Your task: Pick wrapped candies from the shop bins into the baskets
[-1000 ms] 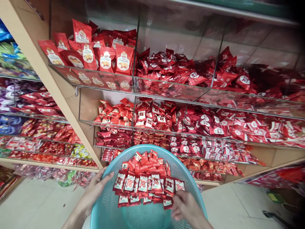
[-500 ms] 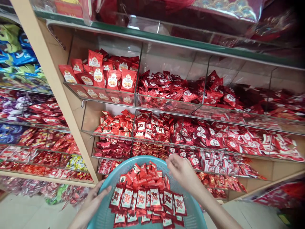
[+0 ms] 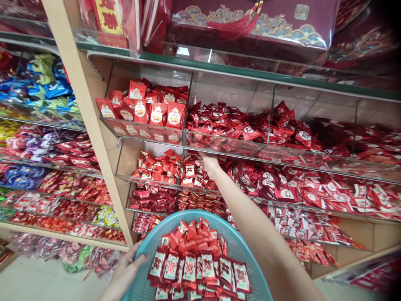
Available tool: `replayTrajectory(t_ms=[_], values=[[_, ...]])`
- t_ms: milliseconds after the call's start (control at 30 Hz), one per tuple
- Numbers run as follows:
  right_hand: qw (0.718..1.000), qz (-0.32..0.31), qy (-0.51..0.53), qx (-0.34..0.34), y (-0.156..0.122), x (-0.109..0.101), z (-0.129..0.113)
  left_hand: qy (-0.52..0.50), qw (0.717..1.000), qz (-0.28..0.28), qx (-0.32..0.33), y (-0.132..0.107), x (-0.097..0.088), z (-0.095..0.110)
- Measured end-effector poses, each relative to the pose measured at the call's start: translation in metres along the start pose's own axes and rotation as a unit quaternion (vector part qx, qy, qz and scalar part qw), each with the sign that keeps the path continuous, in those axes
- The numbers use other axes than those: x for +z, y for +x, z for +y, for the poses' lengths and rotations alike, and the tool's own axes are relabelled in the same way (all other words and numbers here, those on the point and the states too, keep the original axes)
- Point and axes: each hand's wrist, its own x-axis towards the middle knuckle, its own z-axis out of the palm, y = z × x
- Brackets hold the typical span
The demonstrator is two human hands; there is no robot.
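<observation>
My left hand (image 3: 130,267) is closed on the left rim of a turquoise plastic basket (image 3: 247,246). Inside lie rows of small red snack packets (image 3: 189,267) with white panels, and behind them plain red packets (image 3: 196,238) with black lettering. My right hand (image 3: 208,164) reaches over the basket into a shelf compartment, its fingers partly stretched out. It is just above similar red packets with white panels (image 3: 189,170). No packet shows in its fingers. The forearm covers part of the compartments to the right.
A glass shelf edge (image 3: 225,151) runs just above my right hand. Upper compartments hold red cookie packets (image 3: 156,113) and dark red packets (image 3: 216,113). A wooden upright (image 3: 84,113) divides off the left shelves of colourful sweets (image 3: 46,83). Purple gift boxes (image 3: 250,29) stand on top.
My right hand has moved from above the basket's far right rim up and forward into the shelf compartment. My left hand stays on the basket. The view has shifted slightly.
</observation>
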Motion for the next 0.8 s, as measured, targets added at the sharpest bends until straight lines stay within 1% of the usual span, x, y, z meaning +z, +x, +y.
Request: replayTrajectory(t_ms=[67, 167, 300, 467, 533, 667, 800], values=[[1.000, -0.003, 0.005, -0.010, 0.003, -0.001, 0.004, 0.009, 1.000, 0.004, 0.013, 0.000, 0.000, 0.000], [0.999, -0.001, 0.010, -0.037, 0.004, -0.007, 0.011, 0.011, 1.000, -0.009, 0.015, 0.000, 0.000, 0.000], [0.996, 0.002, 0.005, -0.092, 0.002, -0.022, 0.018, 0.009, 1.000, -0.016, 0.010, -0.002, 0.001, 0.004], [0.986, 0.022, -0.013, -0.166, -0.004, -0.044, 0.028, -0.003, 1.000, 0.007, 0.011, -0.006, 0.004, 0.010], [0.978, 0.041, -0.039, -0.201, -0.009, -0.054, 0.033, -0.014, 1.000, 0.007, 0.007, -0.006, 0.004, 0.010], [0.951, 0.092, -0.118, -0.270, -0.020, -0.074, 0.041, -0.019, 1.000, -0.012, -0.007, -0.005, 0.004, 0.010], [0.944, 0.114, -0.166, -0.260, -0.026, -0.086, 0.049, -0.024, 0.999, -0.029, -0.018, -0.007, 0.005, 0.012]])
